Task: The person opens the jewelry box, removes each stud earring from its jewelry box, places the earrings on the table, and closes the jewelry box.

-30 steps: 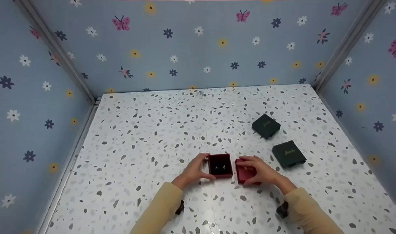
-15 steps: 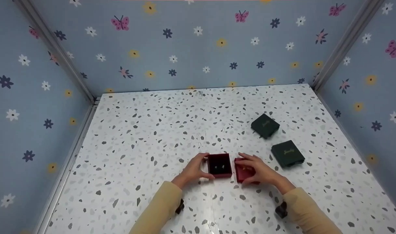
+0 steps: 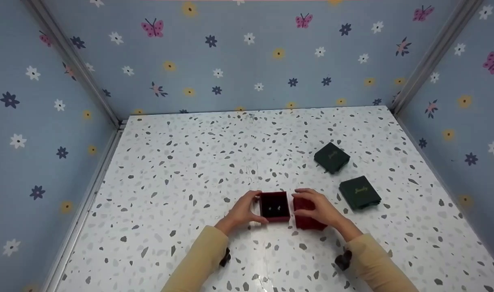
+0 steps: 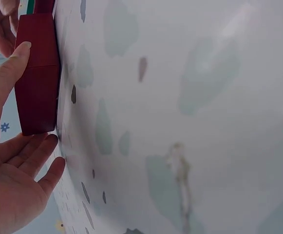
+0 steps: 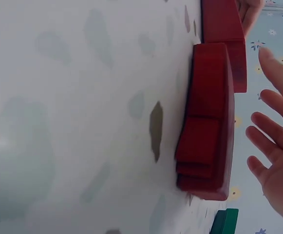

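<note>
A red jewelry box (image 3: 275,219) lies open-topped on the table, with two small shiny pieces (image 3: 274,208) on its dark lining. My left hand (image 3: 242,211) grips it from the left; in the left wrist view the thumb lies on one side of the box (image 4: 38,95) and the fingers at another. To its right lies a flat red box-shaped piece (image 3: 307,221), whose layered side shows in the right wrist view. My right hand (image 3: 322,209) is over it in the head view. The right wrist view shows this hand with its fingers spread, apart from the red piece (image 5: 207,112).
Two dark green box-shaped pieces with gold lettering lie to the right, one farther back (image 3: 332,157) and one nearer (image 3: 360,192). The speckled white table (image 3: 182,162) is bounded by blue flowered panels (image 3: 247,61) at the back and both sides.
My right hand has let go of the red piece and shifted slightly left over it. The gold print on that piece no longer shows. My left hand and the jewelry box have stayed put.
</note>
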Demonstrator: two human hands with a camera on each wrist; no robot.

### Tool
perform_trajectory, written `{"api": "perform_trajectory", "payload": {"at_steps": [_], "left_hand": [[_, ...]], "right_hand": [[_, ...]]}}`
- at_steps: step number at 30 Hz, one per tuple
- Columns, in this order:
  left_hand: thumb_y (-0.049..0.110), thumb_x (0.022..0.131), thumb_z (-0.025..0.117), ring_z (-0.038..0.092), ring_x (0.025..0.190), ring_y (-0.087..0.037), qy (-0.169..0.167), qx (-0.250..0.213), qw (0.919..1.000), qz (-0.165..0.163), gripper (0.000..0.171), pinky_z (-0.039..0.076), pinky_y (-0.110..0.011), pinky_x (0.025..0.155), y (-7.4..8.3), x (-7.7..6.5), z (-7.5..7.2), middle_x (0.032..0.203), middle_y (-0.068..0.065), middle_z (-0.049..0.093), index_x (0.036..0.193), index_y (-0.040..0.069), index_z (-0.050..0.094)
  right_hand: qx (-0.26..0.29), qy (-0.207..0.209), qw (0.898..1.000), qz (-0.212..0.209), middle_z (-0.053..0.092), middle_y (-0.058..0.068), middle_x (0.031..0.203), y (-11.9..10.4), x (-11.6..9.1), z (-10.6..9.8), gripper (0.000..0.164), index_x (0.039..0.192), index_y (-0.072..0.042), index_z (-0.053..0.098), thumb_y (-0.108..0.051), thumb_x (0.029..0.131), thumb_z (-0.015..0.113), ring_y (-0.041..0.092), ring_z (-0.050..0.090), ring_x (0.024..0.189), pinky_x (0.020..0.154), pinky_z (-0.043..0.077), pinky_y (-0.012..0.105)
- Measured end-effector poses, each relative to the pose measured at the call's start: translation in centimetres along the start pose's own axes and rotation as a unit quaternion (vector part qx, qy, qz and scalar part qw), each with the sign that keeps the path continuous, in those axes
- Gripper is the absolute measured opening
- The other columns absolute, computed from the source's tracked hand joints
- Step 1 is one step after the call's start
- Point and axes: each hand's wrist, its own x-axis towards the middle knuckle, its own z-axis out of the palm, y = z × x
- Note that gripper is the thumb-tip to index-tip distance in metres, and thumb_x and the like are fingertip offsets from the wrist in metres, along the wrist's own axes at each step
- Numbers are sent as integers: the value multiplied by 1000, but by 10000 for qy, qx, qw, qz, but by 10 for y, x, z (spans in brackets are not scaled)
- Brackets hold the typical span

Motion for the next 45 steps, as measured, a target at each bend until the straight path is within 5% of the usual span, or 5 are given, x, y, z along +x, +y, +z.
{"api": "perform_trajectory", "payload": {"at_steps": [6,14,22,31,45], "left_hand": [[27,55,83,46,106,-25,-7,-158,9999,-49,90,34,-36,95,0,1,2,119,-13,48,128,-2,39],[28,54,83,45,110,-26,24,-203,9997,-120,91,32,-36,97,-1,0,0,121,-13,48,128,-1,39],[29,54,82,45,109,-26,34,-281,9995,-136,92,32,-37,97,-1,-1,-1,121,-12,48,129,-1,38],[29,56,82,47,104,-26,60,-229,9997,-7,89,35,-37,93,-1,-2,-1,116,-13,49,128,-1,39],[30,55,82,46,108,-26,49,-208,9998,0,90,34,-37,95,-1,-1,0,119,-13,48,127,-1,39]], "right_hand": [[274,670,9974,-44,61,5,99,-8,9,4,28,101,0,64,-10,75,69,20,55,95,83,44,38],[1335,698,9885,-95,57,22,92,-36,22,5,21,94,11,62,9,73,64,35,54,89,73,47,48],[551,434,9975,75,64,3,93,-17,27,19,21,94,-4,68,-9,74,70,18,57,89,77,48,35],[218,67,9996,-162,62,5,88,-14,31,24,23,93,-2,67,-10,72,72,21,56,73,63,47,32],[-209,-221,9995,98,54,4,85,-16,36,29,20,87,-4,69,-10,68,74,16,51,74,64,45,28]]}}
